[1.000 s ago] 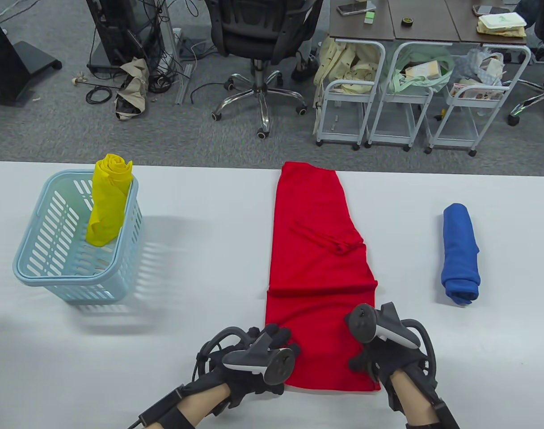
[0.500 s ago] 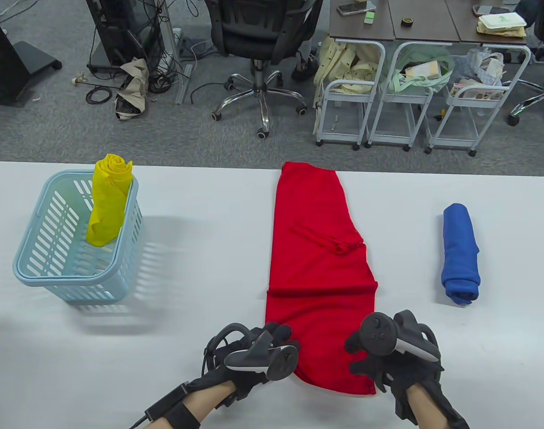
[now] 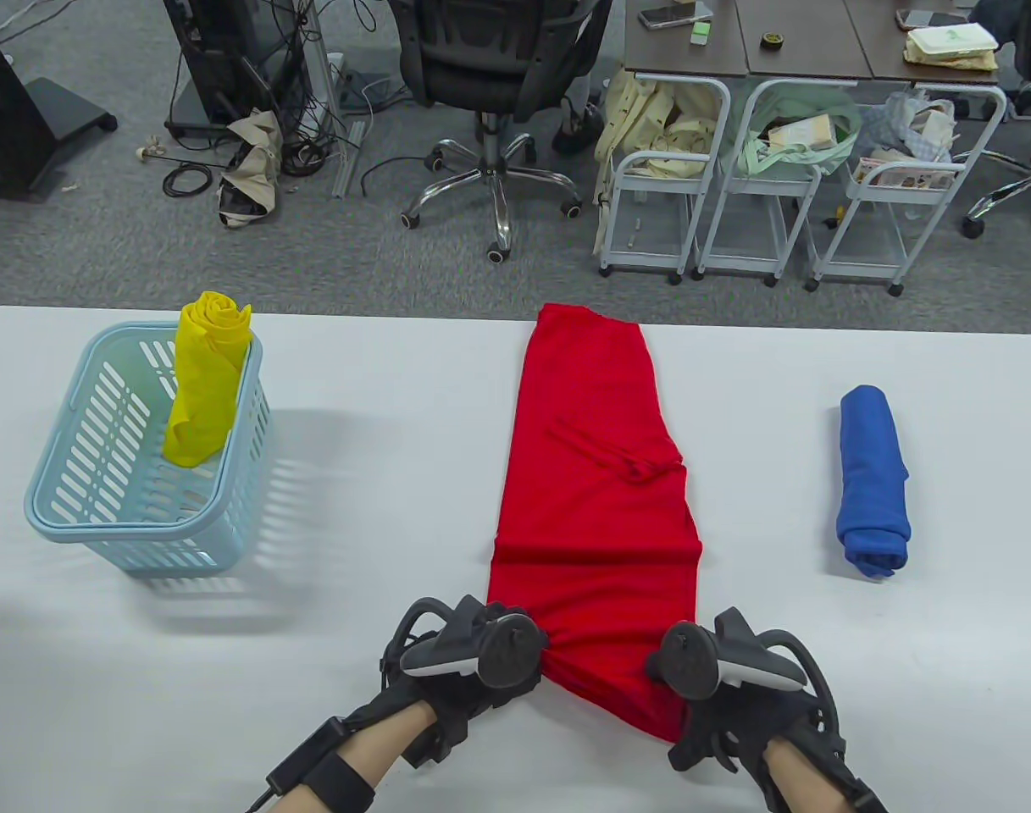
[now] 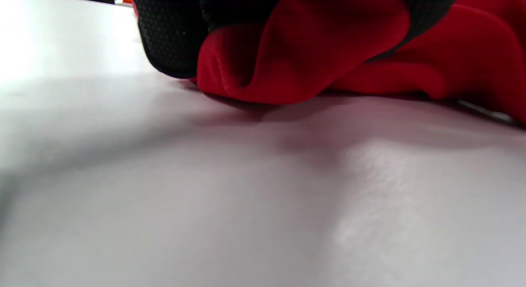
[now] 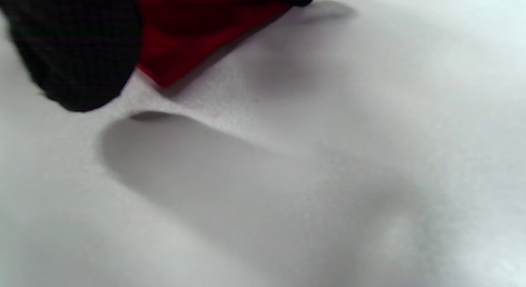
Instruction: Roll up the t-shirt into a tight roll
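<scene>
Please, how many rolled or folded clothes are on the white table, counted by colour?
Red: 1, the t-shirt, folded long, not rolled yet
Yellow: 1, a roll standing in the basket
Blue: 1, a roll lying on the table
Total: 3

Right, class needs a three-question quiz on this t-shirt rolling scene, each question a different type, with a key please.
1. True or false: the yellow roll lies flat on the table beside the basket.
2. Multiple choice: which part of the red t-shirt do the left hand and the right hand grip? A) far end B) near end C) middle fold
3. Fill in: the blue roll lies to the ______ of the red t-shirt in the table view.

Key: 1 false, it stands in the basket, leaning on its rim. 2 B. 3 right.
</scene>
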The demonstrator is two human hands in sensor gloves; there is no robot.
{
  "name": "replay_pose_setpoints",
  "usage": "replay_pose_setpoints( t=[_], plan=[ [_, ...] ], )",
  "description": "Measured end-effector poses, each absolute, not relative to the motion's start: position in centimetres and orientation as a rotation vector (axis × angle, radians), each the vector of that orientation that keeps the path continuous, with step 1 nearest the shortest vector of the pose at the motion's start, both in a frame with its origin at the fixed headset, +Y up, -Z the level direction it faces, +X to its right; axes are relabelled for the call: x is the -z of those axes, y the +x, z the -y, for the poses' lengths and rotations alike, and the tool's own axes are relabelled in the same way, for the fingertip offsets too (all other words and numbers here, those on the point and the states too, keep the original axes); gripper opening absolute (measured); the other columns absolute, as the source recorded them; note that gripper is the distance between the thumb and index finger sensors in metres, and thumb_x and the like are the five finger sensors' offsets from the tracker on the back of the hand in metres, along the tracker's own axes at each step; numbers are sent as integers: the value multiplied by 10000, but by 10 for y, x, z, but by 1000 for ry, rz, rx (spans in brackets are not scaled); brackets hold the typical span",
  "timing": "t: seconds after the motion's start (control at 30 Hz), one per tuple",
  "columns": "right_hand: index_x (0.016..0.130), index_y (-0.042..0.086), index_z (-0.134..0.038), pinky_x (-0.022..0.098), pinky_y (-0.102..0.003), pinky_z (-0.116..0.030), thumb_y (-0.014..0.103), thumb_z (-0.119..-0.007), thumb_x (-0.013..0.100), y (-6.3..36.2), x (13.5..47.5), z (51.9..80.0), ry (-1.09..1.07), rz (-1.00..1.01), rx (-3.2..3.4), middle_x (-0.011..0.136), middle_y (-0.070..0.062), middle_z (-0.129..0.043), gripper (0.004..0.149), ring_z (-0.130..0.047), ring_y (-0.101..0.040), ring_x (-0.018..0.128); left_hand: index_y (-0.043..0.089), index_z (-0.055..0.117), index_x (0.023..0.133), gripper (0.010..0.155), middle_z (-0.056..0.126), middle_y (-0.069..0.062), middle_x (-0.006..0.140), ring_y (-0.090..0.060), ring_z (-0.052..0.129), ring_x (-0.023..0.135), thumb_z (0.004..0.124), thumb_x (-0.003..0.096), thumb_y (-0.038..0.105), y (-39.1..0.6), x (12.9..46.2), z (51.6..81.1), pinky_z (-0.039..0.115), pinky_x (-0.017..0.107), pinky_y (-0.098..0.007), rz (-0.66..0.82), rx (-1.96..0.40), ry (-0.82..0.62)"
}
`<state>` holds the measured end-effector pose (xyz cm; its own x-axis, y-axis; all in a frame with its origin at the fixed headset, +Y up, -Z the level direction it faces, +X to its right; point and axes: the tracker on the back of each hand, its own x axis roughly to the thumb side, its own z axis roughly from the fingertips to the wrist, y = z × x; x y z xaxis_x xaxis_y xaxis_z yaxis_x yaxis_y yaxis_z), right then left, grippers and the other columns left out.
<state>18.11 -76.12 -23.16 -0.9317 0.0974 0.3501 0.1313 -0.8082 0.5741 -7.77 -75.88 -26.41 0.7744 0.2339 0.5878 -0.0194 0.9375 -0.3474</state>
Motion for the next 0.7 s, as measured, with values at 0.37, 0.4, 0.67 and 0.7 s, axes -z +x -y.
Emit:
replay_pose_setpoints(
  t=[0.37, 0.4, 0.67, 0.7],
  plan=[
    [926, 310, -675, 692, -479, -602, 386, -727, 562, 166, 241, 757, -423, 710, 3001, 1051, -7, -598, 376, -750, -224, 858, 261, 736, 945, 492, 947, 19, 842, -169, 924, 751, 705, 511, 489, -90, 273, 760, 862, 552, -386, 642, -321, -394],
    [922, 302, -679, 690, -480, -605, 383, -727, 560, 167, 242, 757, -428, 712, 3012, 1048, -6, -606, 374, -756, -224, 858, 259, 738, 947, 491, 949, 21, 840, -167, 926, 750, 710, 512, 484, -91, 274, 760, 862, 553, -388, 637, -335, -394],
    [1123, 210, -408, 693, -517, -580, 736, -763, 402, 162, 231, 743, -552, 727, 2995, 1152, -119, -437, 961, -629, -339, 992, 264, 752, 945, 483, 959, 24, 823, -162, 929, 732, 711, 517, 483, -84, 271, 760, 861, 545, -381, 653, -259, -370],
    [1128, 216, -387, 696, -514, -569, 745, -757, 398, 157, 230, 742, -564, 691, 2978, 1158, -110, -407, 975, -614, -334, 992, 264, 752, 945, 483, 959, 25, 824, -163, 928, 733, 710, 517, 483, -83, 270, 760, 860, 545, -381, 655, -250, -367]
  ],
)
